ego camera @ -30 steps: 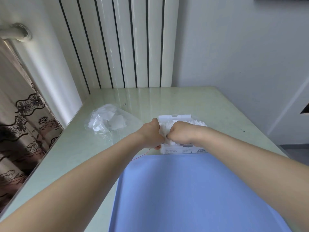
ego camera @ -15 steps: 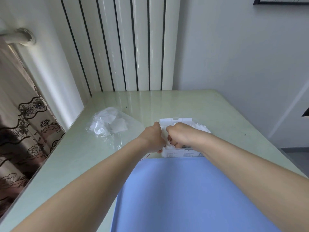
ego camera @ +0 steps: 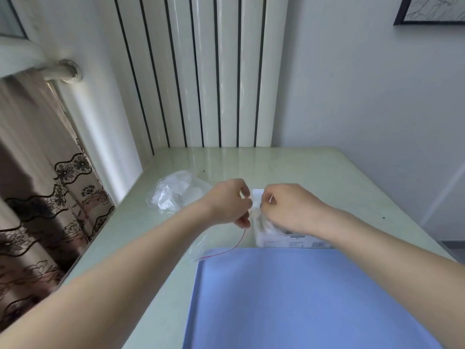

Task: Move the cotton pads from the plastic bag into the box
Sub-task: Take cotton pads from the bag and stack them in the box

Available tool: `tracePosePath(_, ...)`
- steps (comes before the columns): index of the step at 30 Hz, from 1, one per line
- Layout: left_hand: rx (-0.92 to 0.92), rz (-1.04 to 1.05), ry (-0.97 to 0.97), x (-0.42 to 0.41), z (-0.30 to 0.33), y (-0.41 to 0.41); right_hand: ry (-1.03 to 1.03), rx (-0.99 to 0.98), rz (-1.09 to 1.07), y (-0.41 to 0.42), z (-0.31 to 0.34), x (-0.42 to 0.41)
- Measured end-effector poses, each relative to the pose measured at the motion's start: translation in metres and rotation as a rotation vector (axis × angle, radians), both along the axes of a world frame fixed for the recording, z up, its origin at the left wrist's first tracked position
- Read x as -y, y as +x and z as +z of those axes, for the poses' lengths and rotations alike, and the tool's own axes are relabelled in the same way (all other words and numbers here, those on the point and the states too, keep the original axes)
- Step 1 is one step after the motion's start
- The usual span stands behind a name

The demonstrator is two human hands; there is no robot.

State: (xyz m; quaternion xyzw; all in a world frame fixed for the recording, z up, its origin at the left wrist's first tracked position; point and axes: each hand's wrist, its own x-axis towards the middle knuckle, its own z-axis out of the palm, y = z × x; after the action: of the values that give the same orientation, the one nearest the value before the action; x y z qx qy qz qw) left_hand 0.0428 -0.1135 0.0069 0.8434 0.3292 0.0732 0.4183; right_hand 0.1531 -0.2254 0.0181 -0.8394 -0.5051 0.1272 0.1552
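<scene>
White box [ego camera: 289, 241] mostly hidden behind my right hand [ego camera: 289, 209], label too blurred to read. Both hands curled above box: left hand [ego camera: 230, 202] and right each pinching thin clear plastic bag [ego camera: 256, 217] with red edge strip. Pads hard to make out. Second crumpled bag [ego camera: 176, 191] with white cotton pads lies left on table [ego camera: 314, 167].

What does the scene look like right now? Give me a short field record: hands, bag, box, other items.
left hand: fingers curled, pinching a clear plastic bag with a red strip
right hand: fingers curled, pinching the same bag above the box
box: white, on the table, holding cotton pads
second plastic bag: crumpled, left of the hands, white contents
blue mat: near side of the box
</scene>
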Motion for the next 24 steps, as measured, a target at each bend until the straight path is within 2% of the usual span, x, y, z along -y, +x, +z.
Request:
tracePosePath(2, 0.156, 0.116, -0.046, -0.019, 0.014, -0.019, 0.115, -0.005, 0.159, -0.015, -0.002, 0.004)
tracePosePath(4, 0.228, 0.294, -0.012, -0.049, 0.014, -0.043, 0.044, -0.074, 0.322, -0.032, -0.014, 0.006)
tracePosePath(6, 0.183, 0.432, 0.043, -0.077, -0.002, -0.064, -0.027, -0.021, 0.419, -0.049, -0.041, 0.002)
tracePosePath(9, 0.024, 0.507, 0.099, -0.101, -0.033, -0.088, 0.015, 0.16, 0.527, -0.067, -0.08, -0.016)
tracePosePath(12, 0.019, 0.512, 0.12, -0.115, -0.051, -0.098, 0.043, 0.208, 0.501, -0.072, -0.088, -0.038)
tracePosePath(17, -0.087, 0.45, 0.163, -0.143, -0.059, -0.095, -0.15, 0.113, 0.32, -0.053, -0.116, -0.106)
tracePosePath(19, -0.112, 0.441, 0.151, -0.154, -0.062, -0.091, -0.14, 0.036, 0.224, -0.049, -0.121, -0.132)
tracePosePath(21, -0.11, 0.42, 0.147, -0.16, -0.069, -0.086, -0.154, 0.077, 0.26, -0.049, -0.116, -0.155)
tracePosePath(24, -0.028, 0.419, 0.079, -0.161, -0.085, -0.08, -0.035, 0.14, 0.28, -0.051, -0.114, -0.187)
